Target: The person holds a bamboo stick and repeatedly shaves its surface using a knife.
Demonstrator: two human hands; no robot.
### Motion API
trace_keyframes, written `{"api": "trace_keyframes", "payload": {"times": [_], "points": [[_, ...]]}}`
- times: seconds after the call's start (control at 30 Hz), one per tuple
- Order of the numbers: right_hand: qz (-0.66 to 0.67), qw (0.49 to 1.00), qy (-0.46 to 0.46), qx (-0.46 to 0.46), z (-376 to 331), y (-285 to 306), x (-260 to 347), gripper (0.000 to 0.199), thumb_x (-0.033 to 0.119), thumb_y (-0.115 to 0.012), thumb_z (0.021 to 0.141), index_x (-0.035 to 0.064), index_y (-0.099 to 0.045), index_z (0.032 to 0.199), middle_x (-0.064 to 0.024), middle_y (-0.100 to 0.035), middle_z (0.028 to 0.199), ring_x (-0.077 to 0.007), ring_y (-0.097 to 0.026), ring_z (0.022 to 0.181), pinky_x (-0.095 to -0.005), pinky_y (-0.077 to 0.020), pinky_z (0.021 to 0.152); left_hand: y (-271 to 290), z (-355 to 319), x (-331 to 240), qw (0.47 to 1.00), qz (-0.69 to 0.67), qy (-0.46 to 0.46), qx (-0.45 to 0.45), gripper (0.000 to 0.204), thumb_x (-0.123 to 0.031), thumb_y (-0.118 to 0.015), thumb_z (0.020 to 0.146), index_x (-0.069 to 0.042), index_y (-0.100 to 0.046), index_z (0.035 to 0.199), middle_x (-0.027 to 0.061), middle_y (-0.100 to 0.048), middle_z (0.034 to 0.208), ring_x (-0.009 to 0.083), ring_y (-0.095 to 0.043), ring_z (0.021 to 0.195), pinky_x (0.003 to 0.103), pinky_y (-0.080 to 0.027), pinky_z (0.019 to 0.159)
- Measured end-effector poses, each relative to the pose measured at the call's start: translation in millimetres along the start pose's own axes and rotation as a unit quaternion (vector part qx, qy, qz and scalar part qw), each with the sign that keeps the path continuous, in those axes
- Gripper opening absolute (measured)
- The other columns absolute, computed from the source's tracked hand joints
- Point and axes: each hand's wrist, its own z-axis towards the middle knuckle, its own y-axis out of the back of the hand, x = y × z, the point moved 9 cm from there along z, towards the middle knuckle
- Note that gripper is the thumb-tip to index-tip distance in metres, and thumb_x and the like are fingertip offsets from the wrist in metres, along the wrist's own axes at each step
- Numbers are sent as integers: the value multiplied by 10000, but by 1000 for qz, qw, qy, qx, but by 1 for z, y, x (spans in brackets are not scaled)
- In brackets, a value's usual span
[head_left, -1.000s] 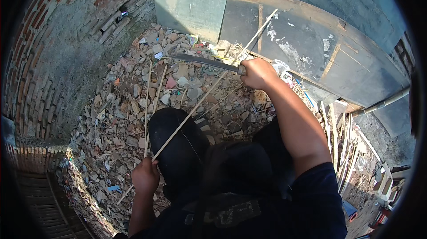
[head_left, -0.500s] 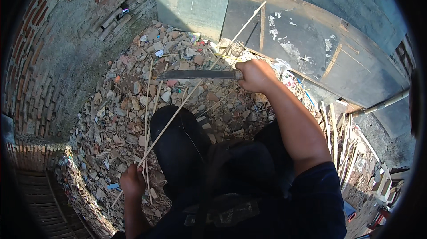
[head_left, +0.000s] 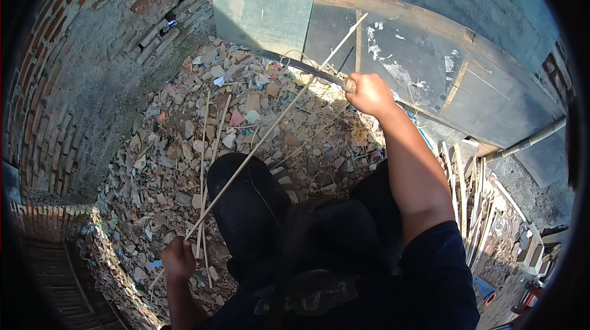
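Observation:
My right hand (head_left: 370,93) is closed round the short handle of a machete (head_left: 313,70). Its long dark blade points to the far left and crosses a long, thin, pale bamboo strip (head_left: 251,155) near that strip's far part. Whether the edge touches the strip I cannot tell. Down at the lower left, my left hand (head_left: 178,259) grips the strip's near part, with a short end sticking out behind the fist. The strip slants over my dark-clothed knee (head_left: 246,198) toward the far right. A thin pale curl (head_left: 285,59) shows beside the blade.
Broken brick and stone rubble (head_left: 178,164) covers the ground, with two more bamboo strips (head_left: 204,170) lying on it at my left. A pile of pale strips (head_left: 470,201) lies to the right. A brick wall (head_left: 80,84) stands left, and grey-blue panels (head_left: 264,4) stand ahead.
My right hand has moved the machete away from me and slightly right, and the blade has tilted from level to pointing up-left. The strip's far end has dipped a little.

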Motion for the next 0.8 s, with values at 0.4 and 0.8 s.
{"api": "trace_keyframes", "payload": {"times": [0.4,0.8], "points": [[10,1000,-5,-26,-4,20,3,390,227,-688,757,123,-714,1132,-194,-729,1000,-407,-685,975,-493,-556,870,7,-3,11,999,-42,-15,-13,242,-200,-555,974,-41,-574,793,194,-560,623,443,-578,576,494,-434,525],[27,997,5,-73,-8,33,-10,369,223,-691,757,151,-716,1118,-191,-727,975,-386,-688,969,-488,-548,846,26,-13,35,999,-38,-9,-23,317,-206,-581,948,-30,-509,695,183,-491,557,425,-517,510,463,-376,483]]}}
